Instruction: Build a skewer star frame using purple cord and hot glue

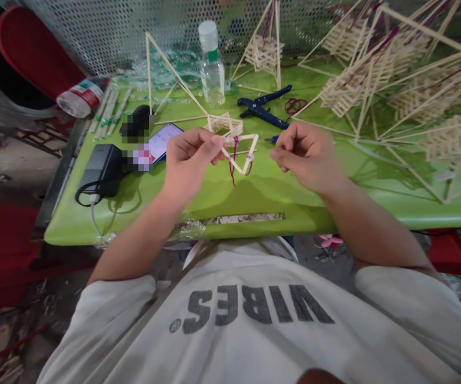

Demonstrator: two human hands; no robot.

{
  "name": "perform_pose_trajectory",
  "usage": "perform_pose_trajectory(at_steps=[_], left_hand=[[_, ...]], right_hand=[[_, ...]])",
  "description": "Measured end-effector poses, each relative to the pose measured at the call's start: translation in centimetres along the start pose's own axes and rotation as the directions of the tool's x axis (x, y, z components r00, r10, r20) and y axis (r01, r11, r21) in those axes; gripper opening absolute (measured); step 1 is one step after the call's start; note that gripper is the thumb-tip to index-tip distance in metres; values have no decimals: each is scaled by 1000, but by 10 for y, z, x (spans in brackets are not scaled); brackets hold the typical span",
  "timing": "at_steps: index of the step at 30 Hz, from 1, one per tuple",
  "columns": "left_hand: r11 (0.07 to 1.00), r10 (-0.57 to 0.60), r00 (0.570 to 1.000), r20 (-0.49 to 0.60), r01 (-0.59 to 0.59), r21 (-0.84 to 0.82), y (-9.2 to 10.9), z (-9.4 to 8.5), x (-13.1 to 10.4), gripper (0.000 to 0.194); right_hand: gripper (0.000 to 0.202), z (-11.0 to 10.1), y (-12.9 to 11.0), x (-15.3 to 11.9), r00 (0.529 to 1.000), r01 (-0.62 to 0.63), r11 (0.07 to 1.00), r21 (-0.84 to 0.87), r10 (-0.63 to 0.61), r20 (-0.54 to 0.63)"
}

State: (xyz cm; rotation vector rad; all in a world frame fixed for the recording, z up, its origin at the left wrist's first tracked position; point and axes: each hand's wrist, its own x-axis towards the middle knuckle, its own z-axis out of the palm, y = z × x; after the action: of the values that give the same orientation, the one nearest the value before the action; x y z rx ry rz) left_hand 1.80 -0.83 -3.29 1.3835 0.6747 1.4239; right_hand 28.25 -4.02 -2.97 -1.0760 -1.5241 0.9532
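Note:
My left hand (pixel 194 160) pinches the left corner of a small frame of pale wooden sticks (pixel 250 154) between thumb and fingers. Purple thread (pixel 233 165) is wound on the frame, and loose ends hang from it. Just behind it stands a stacked-stick piece (pixel 228 125) with long sticks rising to the left. My right hand (pixel 304 154) is to the right of the frame, apart from it, with thumb and fingers pressed together; what they hold, if anything, is too small to make out. A blue pointed tip (pixel 271 140) shows beside that hand.
Dark blue pliers (pixel 260 109) and a purple thread bundle (pixel 295 105) lie behind my hands. A clear bottle (pixel 213 69) stands at the back. Several stick structures (pixel 374 80) fill the right. A phone (pixel 168 140), black device (pixel 102 168) and plastic jar (pixel 80 98) are at left.

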Motion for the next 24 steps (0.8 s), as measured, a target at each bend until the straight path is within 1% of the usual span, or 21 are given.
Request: perform_pose_trajectory(at_steps=[2, 6, 10, 15, 19, 24], left_hand=[[998, -12, 999, 41, 9, 69, 0, 0, -2, 39], [994, 6, 996, 85, -15, 110, 2, 2, -5, 42], [988, 23, 987, 160, -48, 149, 6, 2, -6, 39], [975, 33, 971, 236, -83, 205, 6, 1, -7, 39], [968, 38, 964, 262, -101, 229, 5, 0, -8, 37], [965, 17, 960, 280, -89, 247, 4, 1, -8, 39]], right_hand=[[47, 2, -1, -2, 998, 38, 997, 70, -35, -46], [42, 5, -6, -7, 992, 108, 991, 82, -101, -78], [36, 4, -8, -11, 993, 115, 991, 72, -115, -13], [35, 5, -9, -17, 993, 107, 993, 42, -109, 53], [35, 4, -10, -20, 989, 115, 993, 21, -117, 88], [36, 3, -16, -20, 990, 95, 995, -34, -91, 111]])
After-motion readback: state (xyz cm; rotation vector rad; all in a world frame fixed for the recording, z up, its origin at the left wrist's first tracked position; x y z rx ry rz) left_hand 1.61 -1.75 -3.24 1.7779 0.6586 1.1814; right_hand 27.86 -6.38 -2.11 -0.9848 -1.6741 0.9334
